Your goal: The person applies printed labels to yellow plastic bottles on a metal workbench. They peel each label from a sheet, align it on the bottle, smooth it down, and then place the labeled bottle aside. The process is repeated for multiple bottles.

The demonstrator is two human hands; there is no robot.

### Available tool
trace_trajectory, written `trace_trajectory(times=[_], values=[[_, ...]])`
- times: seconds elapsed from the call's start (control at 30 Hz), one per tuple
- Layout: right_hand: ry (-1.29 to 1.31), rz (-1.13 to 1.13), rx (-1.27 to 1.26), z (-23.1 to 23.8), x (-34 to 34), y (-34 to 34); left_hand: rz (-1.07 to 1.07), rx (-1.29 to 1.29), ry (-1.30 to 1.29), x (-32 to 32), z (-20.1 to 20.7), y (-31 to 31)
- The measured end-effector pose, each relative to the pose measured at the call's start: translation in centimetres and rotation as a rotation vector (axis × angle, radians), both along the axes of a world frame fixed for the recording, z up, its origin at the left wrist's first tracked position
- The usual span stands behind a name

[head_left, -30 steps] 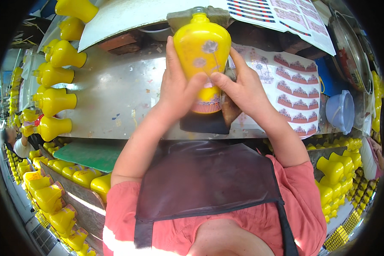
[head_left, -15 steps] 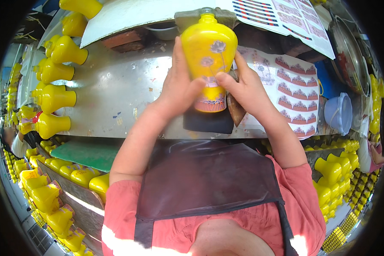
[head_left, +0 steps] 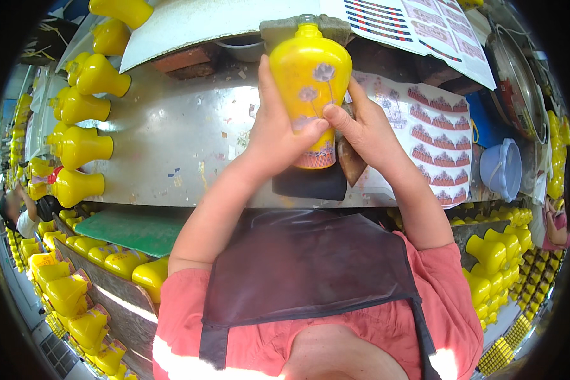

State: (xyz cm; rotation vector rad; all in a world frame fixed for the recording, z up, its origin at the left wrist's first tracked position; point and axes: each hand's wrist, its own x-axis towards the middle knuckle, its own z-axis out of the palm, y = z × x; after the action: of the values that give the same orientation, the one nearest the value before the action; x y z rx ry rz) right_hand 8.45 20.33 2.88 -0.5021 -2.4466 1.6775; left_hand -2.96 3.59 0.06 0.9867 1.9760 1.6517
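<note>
A glossy yellow vase [head_left: 304, 63] with purple flower pictures and a patterned band at its foot lies between my hands, its neck against a grey rest [head_left: 273, 28]. My left hand [head_left: 278, 123] is closed round its left side, thumb across the lower front. On the other side my right hand [head_left: 364, 123] grips it, with the thumb pressed on the front near a flower stem. Beneath the foot lies a black pad [head_left: 307, 183]. Just right of the foot is a brown wedge-shaped piece [head_left: 350, 161], partly hidden by my right hand.
A sheet of printed decals [head_left: 440, 139] lies right of my hands, near a pale blue bucket [head_left: 501, 168]. More yellow vases [head_left: 85, 147] line the table's left side. Another decal sheet [head_left: 424, 31] lies at the back. A person [head_left: 25, 212] is at far left.
My left thumb has moved right and down across the vase's lower front. My right thumb has shifted slightly. The vase stays in nearly the same place.
</note>
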Motion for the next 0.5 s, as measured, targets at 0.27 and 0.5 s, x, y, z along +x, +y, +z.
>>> trace_trajectory(times=[0.27,0.5], values=[[0.116,-0.04,-0.145,-0.9,0.2,0.1,0.001,-0.008,0.049,-0.2,0.0,0.1],[0.032,-0.177,-0.031,1.1,-0.5,2.0,-0.027,0.14,-0.197,0.1,0.2,0.3]])
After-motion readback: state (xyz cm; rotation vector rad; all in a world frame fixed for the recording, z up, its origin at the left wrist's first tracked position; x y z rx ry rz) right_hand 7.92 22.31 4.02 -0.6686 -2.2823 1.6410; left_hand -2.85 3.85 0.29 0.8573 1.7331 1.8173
